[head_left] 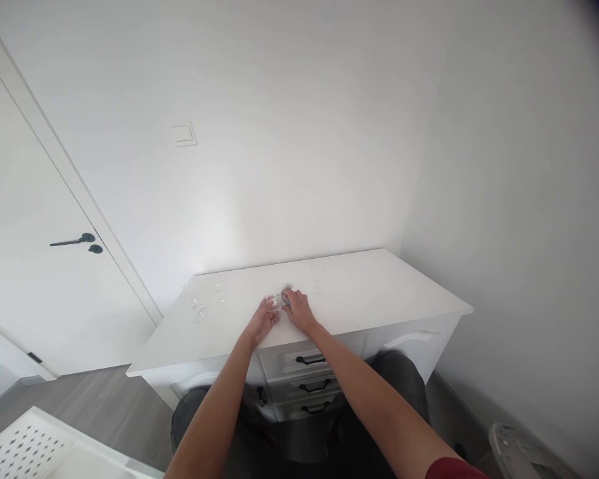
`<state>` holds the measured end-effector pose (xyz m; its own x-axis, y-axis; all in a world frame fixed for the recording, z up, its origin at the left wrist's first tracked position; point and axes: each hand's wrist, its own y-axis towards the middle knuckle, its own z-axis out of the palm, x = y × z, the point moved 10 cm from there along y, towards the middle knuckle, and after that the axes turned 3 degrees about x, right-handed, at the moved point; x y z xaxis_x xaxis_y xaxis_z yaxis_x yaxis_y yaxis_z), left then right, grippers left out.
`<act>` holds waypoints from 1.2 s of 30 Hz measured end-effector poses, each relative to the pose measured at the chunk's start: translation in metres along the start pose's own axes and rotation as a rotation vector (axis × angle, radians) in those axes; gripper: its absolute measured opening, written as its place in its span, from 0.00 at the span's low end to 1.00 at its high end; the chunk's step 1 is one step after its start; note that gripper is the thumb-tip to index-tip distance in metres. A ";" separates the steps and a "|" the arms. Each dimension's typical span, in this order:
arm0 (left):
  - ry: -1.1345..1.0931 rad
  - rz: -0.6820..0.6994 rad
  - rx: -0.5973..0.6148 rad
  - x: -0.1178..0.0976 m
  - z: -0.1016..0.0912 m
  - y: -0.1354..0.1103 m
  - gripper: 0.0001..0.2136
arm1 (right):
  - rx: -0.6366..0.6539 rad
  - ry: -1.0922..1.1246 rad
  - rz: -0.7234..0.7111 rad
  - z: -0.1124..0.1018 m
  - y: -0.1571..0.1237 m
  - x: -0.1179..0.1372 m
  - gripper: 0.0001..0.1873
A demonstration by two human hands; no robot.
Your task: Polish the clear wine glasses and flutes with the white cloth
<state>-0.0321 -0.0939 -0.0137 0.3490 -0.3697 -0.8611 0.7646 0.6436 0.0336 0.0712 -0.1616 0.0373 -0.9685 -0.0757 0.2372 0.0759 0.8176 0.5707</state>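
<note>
Over the front middle of the white cabinet top [359,293], my two hands are close together. My left hand [263,321] has its fingers curled around a small clear, glass-like piece [272,305]. Its exact shape is hard to make out against the white surface. My right hand [299,311] is closed on a crumpled greyish cloth [286,293], which meets the clear piece between the hands. The right fingers partly hide the cloth. Several small clear pieces [199,307] lie at the left end of the top, and faint clear shapes [318,279] show behind my right hand.
Drawers with black handles [313,386] are under the top, between my knees. A white wall [299,166] with a light switch [184,134] rises behind. To the left are a door handle [74,239] and a white perforated piece [24,449]; a pale appliance [519,452] stands lower right.
</note>
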 end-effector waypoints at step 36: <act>-0.030 -0.056 -0.060 0.007 -0.007 0.003 0.15 | -0.028 0.013 -0.046 0.008 0.001 0.009 0.18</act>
<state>-0.0311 -0.0901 -0.0226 0.3238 -0.4255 -0.8451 0.7498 0.6601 -0.0450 0.0605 -0.1574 0.0338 -0.9680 -0.1200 0.2202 0.0383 0.7968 0.6030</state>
